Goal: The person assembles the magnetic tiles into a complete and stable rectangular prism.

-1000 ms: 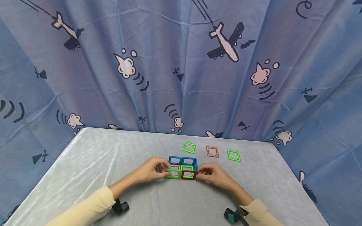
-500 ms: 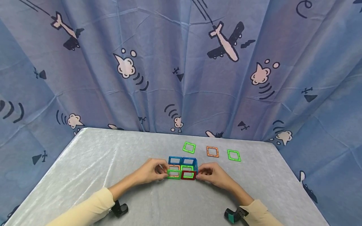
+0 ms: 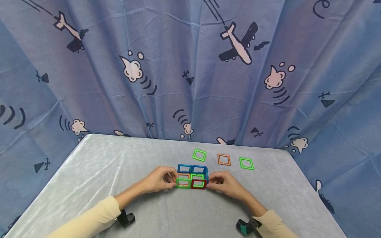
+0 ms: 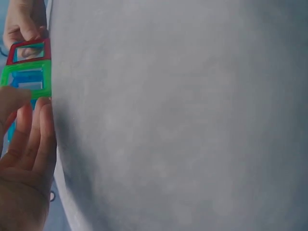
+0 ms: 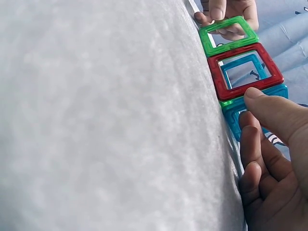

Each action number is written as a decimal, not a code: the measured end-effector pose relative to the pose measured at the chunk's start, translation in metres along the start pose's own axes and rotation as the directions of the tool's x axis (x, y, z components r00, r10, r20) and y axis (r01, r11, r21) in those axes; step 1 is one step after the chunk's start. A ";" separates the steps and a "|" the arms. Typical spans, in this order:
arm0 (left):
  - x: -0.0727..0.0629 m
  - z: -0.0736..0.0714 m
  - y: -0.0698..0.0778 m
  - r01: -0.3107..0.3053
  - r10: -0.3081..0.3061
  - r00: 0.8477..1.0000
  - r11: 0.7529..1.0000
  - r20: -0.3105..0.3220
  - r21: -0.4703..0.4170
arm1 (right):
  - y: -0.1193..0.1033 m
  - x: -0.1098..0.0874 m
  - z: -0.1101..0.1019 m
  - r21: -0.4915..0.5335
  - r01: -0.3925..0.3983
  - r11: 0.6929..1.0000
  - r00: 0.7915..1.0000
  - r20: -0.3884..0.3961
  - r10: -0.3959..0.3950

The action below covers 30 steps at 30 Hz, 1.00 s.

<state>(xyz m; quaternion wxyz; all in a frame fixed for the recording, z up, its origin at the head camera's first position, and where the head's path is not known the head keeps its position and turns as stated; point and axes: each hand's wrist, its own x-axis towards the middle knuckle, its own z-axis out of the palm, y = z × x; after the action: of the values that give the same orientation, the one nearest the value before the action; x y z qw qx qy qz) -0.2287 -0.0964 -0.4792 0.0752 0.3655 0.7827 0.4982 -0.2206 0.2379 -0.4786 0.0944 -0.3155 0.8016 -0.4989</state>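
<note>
In lower centre of the head view, the green square [image 5: 231, 46] now stands straighter beside the red square [image 5: 219, 79], left hand [image 3: 158, 179] pinching green, right hand [image 3: 225, 185] pinching red, seemingly aligning the front

Up behind hangs the blue curtain [image 3: 166, 62], folds running down to the far edge of the tabletop [image 3: 98, 162]! One plane [image 3: 69, 31] noses down above the far left corner, a second plane [image 3: 237, 44] above that edge's right half. A cloud [image 3: 78, 127] beside each far corner, and the tabletop itself pale, creased across its left side.
</note>
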 end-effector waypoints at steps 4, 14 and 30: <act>0.003 -0.009 0.005 0.021 -0.020 0.999 1.000 0.043 -0.023 | 0.000 0.000 0.000 -0.006 -0.003 1.000 1.000 -0.002 0.003; 0.007 -0.040 0.005 0.076 -0.071 0.995 0.993 0.063 -0.084 | 0.000 0.001 -0.001 -0.022 0.013 1.000 1.000 -0.003 -0.013; 0.027 -0.057 -0.024 0.047 -0.047 0.999 0.999 0.019 0.000 | -0.005 -0.005 -0.004 -0.058 -0.001 0.998 1.000 0.005 0.001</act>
<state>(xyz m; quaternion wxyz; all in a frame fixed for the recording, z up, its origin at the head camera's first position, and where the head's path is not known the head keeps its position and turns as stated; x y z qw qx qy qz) -0.2878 -0.1261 -0.4646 0.0944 0.3517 0.7901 0.4931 -0.2165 0.2426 -0.4730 0.0877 -0.3190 0.8158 -0.4745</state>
